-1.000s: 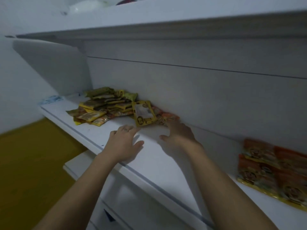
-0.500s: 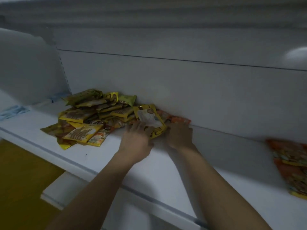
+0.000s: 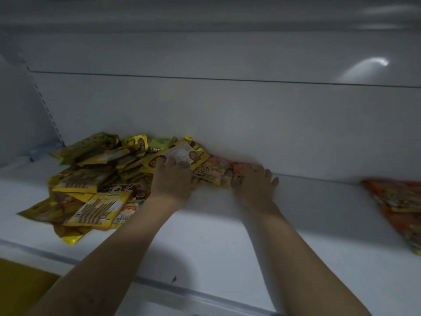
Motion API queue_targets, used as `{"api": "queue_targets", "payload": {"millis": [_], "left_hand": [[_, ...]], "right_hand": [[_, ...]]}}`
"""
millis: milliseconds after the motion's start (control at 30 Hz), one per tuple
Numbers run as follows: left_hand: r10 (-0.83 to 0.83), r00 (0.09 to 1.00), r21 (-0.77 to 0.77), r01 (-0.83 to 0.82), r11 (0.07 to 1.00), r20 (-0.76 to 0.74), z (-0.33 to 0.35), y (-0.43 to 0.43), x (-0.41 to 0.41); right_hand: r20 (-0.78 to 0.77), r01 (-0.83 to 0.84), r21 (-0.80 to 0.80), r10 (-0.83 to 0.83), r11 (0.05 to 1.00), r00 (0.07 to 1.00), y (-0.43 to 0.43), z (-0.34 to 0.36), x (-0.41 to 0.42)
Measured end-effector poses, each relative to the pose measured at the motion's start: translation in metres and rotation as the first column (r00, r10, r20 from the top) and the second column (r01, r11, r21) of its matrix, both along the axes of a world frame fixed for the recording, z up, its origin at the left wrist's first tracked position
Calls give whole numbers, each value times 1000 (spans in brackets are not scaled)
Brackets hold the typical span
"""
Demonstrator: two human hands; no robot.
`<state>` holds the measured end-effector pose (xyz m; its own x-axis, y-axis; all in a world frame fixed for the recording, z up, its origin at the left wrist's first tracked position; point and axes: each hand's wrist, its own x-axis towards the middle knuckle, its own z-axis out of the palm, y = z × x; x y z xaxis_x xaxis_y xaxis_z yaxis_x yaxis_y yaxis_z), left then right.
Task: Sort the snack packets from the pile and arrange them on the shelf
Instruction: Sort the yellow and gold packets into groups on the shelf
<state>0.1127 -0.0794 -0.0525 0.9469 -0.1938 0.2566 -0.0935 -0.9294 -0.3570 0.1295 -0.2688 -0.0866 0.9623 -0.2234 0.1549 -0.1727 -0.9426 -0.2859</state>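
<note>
Head view: my left hand (image 3: 173,179) lies on a yellow packet (image 3: 182,155) at the edge of the pile (image 3: 91,179), grip unclear, while my right hand (image 3: 255,185), fingers spread flat, presses orange packets (image 3: 214,171) on the shelf (image 3: 227,236), probably separating them by colour.
</note>
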Motion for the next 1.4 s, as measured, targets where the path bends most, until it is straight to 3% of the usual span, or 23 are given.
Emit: {"api": "queue_targets", "payload": {"millis": [233, 400, 533, 667, 767, 833, 967, 1033, 1167, 1300, 1400], "left_hand": [[-154, 988, -92, 157, 983, 29, -15, -33, 3], [-88, 995, -170, 79, 982, -46, -23, -59, 15], [-34, 997, -142, 25, 990, -63, -21, -63, 23], [-26, 993, -174, 6, 985, -113, -12, -62, 37], [-55, 998, -313, 48, 949, -15, -8, -66, 37], [-128, 985, -389, 163, 907, 115, -15, -73, 33], [-364, 879, -346, 460, 818, 309, -30, -92, 22], [-433, 865, -331, 498, 802, 253, -32, -98, 11], [-391, 920, -409, 354, 841, -8, -33, -99, 1], [-280, 959, -439, 236, 867, -36, -37, -90, 12], [-233, 970, -421, 181, 889, -75, -41, -89, 16]], "right_hand": [[-57, -9, 34, 11, 999, 998, -12, -1, -5], [-62, 28, -10, -28, 1000, 998, -21, 1, -2], [-35, 27, 99, -24, 995, 999, -28, 0, 0], [32, -5, 366, -8, 931, 999, -34, 4, 0], [65, -4, 425, -27, 905, 997, -43, 15, -4], [97, 7, 461, -59, 887, 994, -52, 23, -8], [111, 117, 389, -172, 914, 979, -68, 27, -12], [43, 190, 315, -213, 930, 976, -73, 27, -14], [-117, 262, 355, -236, 897, 965, -82, 27, -19], [-229, 241, 317, -173, 917, 958, -83, 26, -23], [-201, 203, 276, -150, 939, 968, -80, 23, -21]]}}
